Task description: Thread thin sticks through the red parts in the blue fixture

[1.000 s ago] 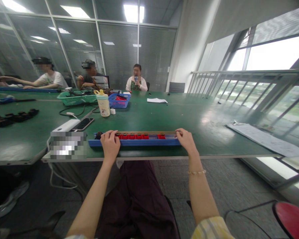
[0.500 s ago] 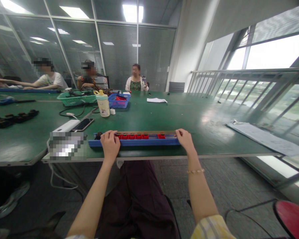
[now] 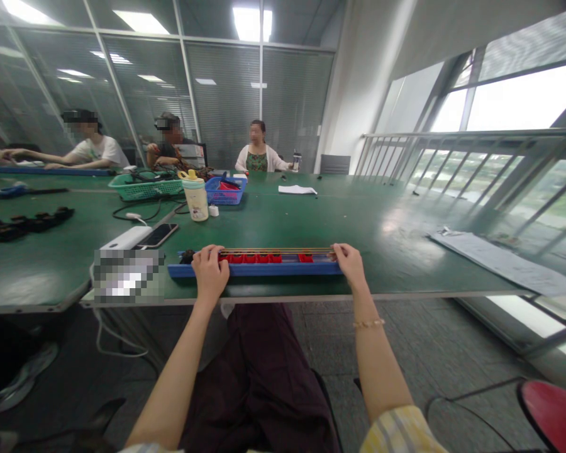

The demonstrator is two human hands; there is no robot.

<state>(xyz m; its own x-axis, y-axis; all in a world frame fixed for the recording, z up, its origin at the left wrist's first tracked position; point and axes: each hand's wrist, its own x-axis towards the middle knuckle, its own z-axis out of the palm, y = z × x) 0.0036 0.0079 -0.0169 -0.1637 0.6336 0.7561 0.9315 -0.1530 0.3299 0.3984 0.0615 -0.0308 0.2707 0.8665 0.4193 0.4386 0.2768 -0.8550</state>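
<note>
The green tabletop (image 3: 387, 264) spreads wide and glossy before you, catching window glare toward the right, and the long blue tray (image 3: 283, 270) lies near its front edge, parallel to it. Red pieces (image 3: 249, 258) sit in a row in the tray, one set apart to the right, with thin strips (image 3: 283, 250) running lengthwise above them. Your left hand (image 3: 210, 270) bends its fingers over the tray's left part, and your right hand (image 3: 349, 261) brings its thumb and fingertips close together at the strips' right end; you cannot tell whether either pinches the strips. Beyond the tray's left end lie a dark phone (image 3: 157, 236) and a white device (image 3: 123, 238), and farther back stand a lidded cup (image 3: 196, 201), a green basket (image 3: 146, 187) and a blue basket (image 3: 226, 192). A white paper (image 3: 297, 189) lies in the middle distance; larger sheets (image 3: 500, 261) rest at your right. Across the table sits a person in a light cardigan (image 3: 258, 154), with two more people working to the left, before a glass partition (image 3: 224, 107). A metal railing (image 3: 453, 134) lines the bright windows at right.
</note>
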